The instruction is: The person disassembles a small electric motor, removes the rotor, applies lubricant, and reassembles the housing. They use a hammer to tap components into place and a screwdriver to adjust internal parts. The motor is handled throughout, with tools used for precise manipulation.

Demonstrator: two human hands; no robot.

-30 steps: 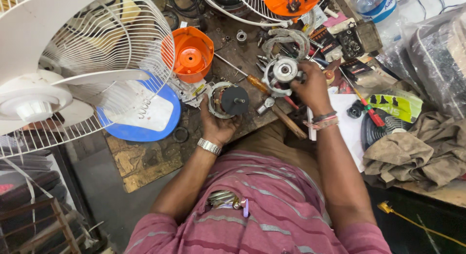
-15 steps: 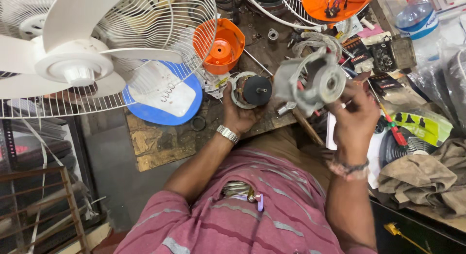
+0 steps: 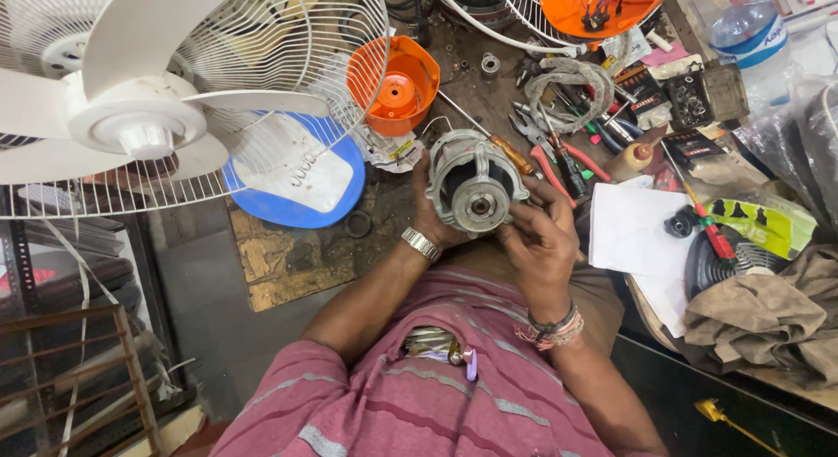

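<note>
A grey metal fan motor (image 3: pixel 474 184) with a round hub facing me sits between both hands, lifted a little above the workbench (image 3: pixel 288 256). My left hand (image 3: pixel 429 214), with a metal watch on the wrist, cups its left and rear side. From the lower right, my right hand (image 3: pixel 539 239), with thread bands at the wrist, grips the motor, fingers on its front rim. A screwdriver with an orange handle (image 3: pixel 506 150) lies just behind the motor.
A white fan with grille (image 3: pixel 148 116) fills the left. An orange plastic cover (image 3: pixel 397 83) and a blue-and-white base (image 3: pixel 297 182) lie beyond it. Pliers (image 3: pixel 559 164), wire coil (image 3: pixel 572 77), white paper (image 3: pixel 633 234), cloth (image 3: pixel 768 313) and a bottle (image 3: pixel 742 29) crowd the right.
My right hand has brought the motor down and left, in front of me. My left hand has left the dark round part and now holds the motor too.
</note>
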